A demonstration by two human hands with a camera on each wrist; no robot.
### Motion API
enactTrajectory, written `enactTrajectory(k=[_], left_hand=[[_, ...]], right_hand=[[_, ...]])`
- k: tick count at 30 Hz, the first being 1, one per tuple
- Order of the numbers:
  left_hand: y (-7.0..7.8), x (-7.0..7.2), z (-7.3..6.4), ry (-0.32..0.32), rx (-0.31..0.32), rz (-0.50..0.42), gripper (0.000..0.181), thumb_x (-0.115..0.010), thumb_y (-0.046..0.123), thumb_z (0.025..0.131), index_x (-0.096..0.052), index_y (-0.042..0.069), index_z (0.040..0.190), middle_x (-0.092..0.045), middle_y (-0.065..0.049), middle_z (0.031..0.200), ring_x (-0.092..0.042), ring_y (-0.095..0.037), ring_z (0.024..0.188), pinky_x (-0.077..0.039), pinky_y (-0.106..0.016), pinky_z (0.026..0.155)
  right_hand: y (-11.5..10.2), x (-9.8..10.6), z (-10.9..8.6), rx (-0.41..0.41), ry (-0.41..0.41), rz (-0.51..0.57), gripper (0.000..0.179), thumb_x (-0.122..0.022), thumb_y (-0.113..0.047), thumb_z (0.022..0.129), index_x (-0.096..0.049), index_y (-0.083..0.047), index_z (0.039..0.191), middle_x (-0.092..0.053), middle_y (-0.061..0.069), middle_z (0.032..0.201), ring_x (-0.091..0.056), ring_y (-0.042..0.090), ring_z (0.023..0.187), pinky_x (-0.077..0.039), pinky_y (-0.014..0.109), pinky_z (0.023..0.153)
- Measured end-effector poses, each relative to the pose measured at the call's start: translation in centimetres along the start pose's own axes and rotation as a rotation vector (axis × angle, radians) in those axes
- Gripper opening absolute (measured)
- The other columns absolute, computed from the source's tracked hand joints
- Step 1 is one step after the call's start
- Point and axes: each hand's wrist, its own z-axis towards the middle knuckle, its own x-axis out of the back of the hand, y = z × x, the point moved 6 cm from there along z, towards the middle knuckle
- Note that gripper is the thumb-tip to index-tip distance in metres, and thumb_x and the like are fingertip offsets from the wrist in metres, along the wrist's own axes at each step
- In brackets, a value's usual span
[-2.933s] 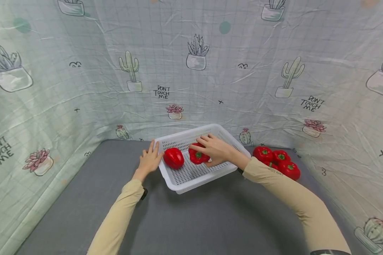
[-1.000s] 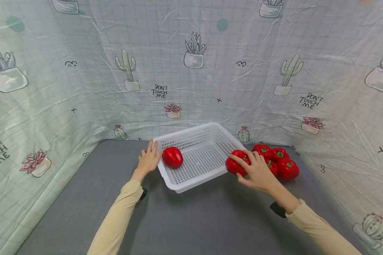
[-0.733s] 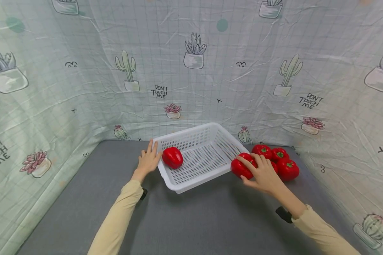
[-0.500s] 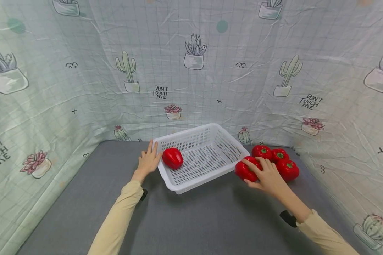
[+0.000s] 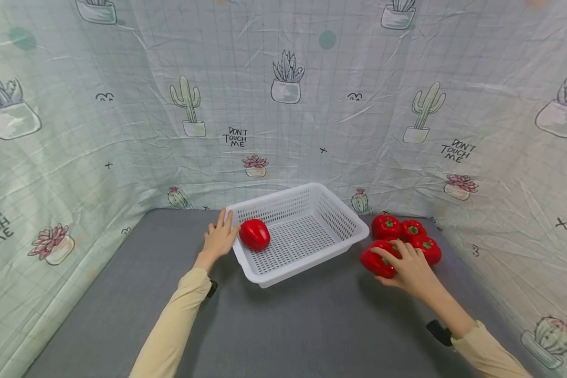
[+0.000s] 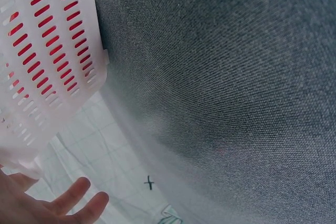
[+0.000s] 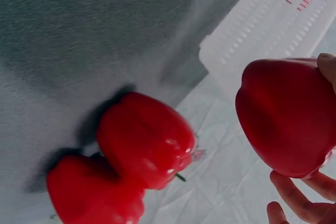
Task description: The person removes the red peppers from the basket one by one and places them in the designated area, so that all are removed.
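Observation:
My right hand [image 5: 412, 270] grips a red bell pepper [image 5: 375, 260], thumb on the near side and fingers over the top. In the right wrist view this bell pepper [image 7: 286, 116] hangs above the table, apart from two others below. My left hand [image 5: 217, 239] rests on the left rim of a white perforated plastic basket [image 5: 354, 235], fingers extended. The left wrist view shows its fingers [image 6: 79, 198] spread beside the basket's corner. Inside the basket, at its left end, lies one red bell pepper [image 5: 254, 234].
Several red bell peppers [image 5: 386, 227] with green stems stand grouped right of the basket, one mostly hidden behind the held pepper. The grey cloth-covered table [image 5: 283, 336] stretches toward me. A cactus-printed curtain [image 5: 283, 136] encloses the back and sides.
My right hand has lifted the bell pepper out of the basket, carried it over the right rim, and moved it right and nearer beside the group. The left hand stays on the rim.

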Motion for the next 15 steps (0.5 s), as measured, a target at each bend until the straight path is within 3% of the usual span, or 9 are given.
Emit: enactTrajectory(k=[7,15], left_hand=[[0.0,0.0,0.0,0.003,0.001,-0.001,0.060,-0.030,0.037,0.095,-0.011,0.009,0.144,0.002,-0.011,0.151,-0.024,-0.051,0.118,-0.019,-0.068,0.093],[0.0,0.1,-0.1,0.004,-0.002,0.001,0.061,-0.028,0.040,0.094,-0.010,0.010,0.144,0.003,-0.010,0.152,-0.025,-0.050,0.119,-0.021,-0.066,0.093]], right_hand=[[0.9,-0.4,-1.2,-0.012,-0.071,0.003,0.077,-0.087,-0.026,0.042,-0.054,-0.023,0.111,-0.051,0.016,0.104,-0.045,0.033,0.088,-0.041,0.043,0.063],[1.4,-0.2,-2.3,0.049,-0.097,0.060,0.079,-0.087,-0.018,0.040,-0.054,-0.021,0.111,-0.048,0.018,0.108,-0.045,0.031,0.086,-0.039,0.042,0.064]])
